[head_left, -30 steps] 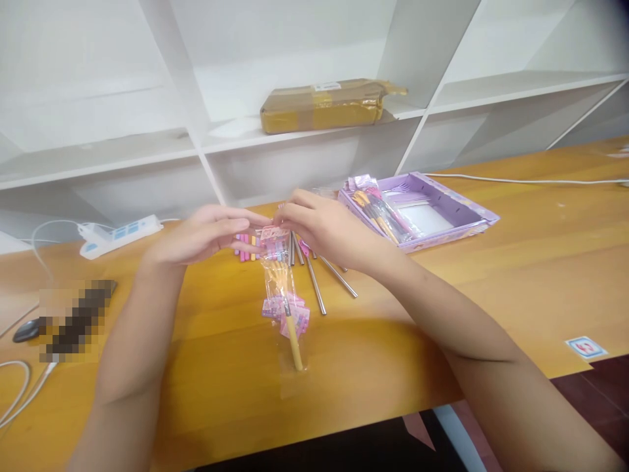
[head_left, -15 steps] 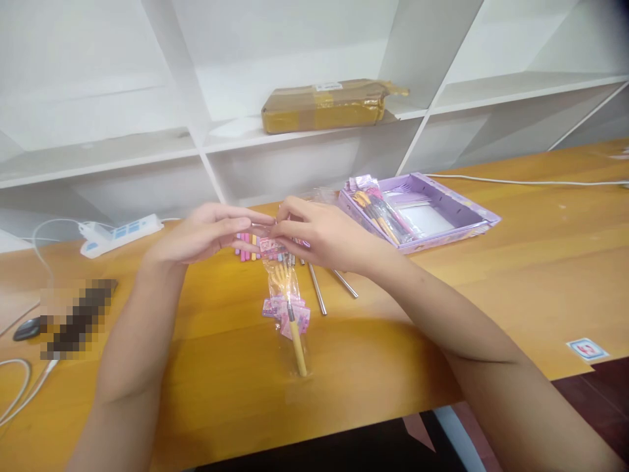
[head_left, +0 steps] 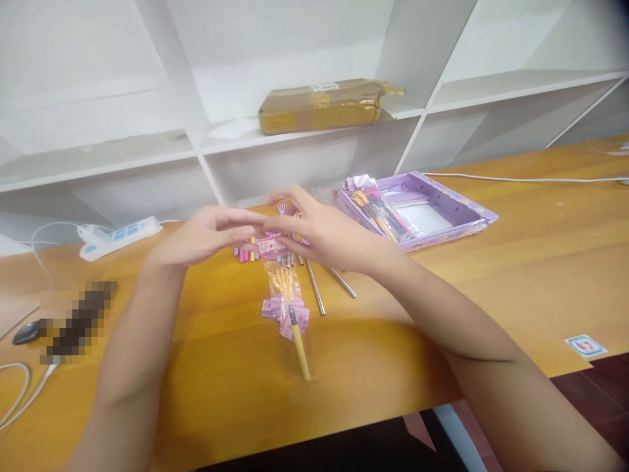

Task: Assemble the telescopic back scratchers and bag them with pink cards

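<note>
A yellow back scratcher (head_left: 299,341) hangs inside a clear plastic bag with a pink header card (head_left: 272,246) at its top. My left hand (head_left: 209,235) pinches the bag's upper end from the left, fingers stretched long. From the right, my right hand (head_left: 317,229) closes its fingers on the same top edge; the fingertips are partly hidden. Loose pink printed cards (head_left: 297,322) lie on the table behind the bag. Beyond the hands are metal rods (head_left: 316,288) of unbagged back scratchers and several coloured handles (head_left: 244,254).
A purple box tray (head_left: 442,229) at right holds bagged back scratchers (head_left: 376,210). At left are a white power strip (head_left: 122,237), a black mouse (head_left: 27,332), cables and a blurred-out dark object (head_left: 81,321). A taped brown parcel (head_left: 322,108) rests on the shelf behind.
My right hand's fingers have shifted along the bag's top toward my left hand. The header card now shows more plainly, and the back scratcher's lower end sits slightly lower and further right.
</note>
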A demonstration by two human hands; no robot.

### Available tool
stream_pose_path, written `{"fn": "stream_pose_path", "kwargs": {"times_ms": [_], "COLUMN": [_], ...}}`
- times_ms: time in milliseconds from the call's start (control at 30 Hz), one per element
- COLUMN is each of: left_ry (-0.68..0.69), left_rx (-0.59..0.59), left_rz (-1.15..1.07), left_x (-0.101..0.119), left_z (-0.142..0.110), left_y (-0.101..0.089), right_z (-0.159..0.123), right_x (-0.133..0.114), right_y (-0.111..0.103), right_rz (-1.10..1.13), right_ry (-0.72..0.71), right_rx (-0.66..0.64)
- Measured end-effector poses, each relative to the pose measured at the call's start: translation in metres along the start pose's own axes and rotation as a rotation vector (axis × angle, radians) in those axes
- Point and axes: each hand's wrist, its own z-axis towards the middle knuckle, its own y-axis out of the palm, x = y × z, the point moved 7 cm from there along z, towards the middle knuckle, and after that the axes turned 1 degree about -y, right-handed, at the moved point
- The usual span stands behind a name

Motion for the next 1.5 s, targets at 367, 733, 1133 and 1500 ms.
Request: {"fn": "stream_pose_path", "kwargs": {"times_ms": [367,733,1133,1500], "left_ry": [-0.058,-0.124,-0.078,-0.111], "left_rx": [-0.107,-0.118,-0.084,-0.087], "left_rz": [0.313,0.278,0.382,0.351], "left_x": [0.001,-0.003,0.005,-0.002], "left_z": [0.005,0.005,0.008,0.005], "left_y": [0.022,0.020,0.023,0.013], "right_z": [0.002,0.000,0.001,-0.014], "right_x": [0.005,-0.001,0.007,0.024], "right_y": [-0.009,0.001,0.009,0.050], "right_rz": [0.126,0.123,0.179,0.723], "right_ry": [0.014,-0.102,0.031,0.414], "right_rx": [0.104,0.011,-0.026,-0.166]}}
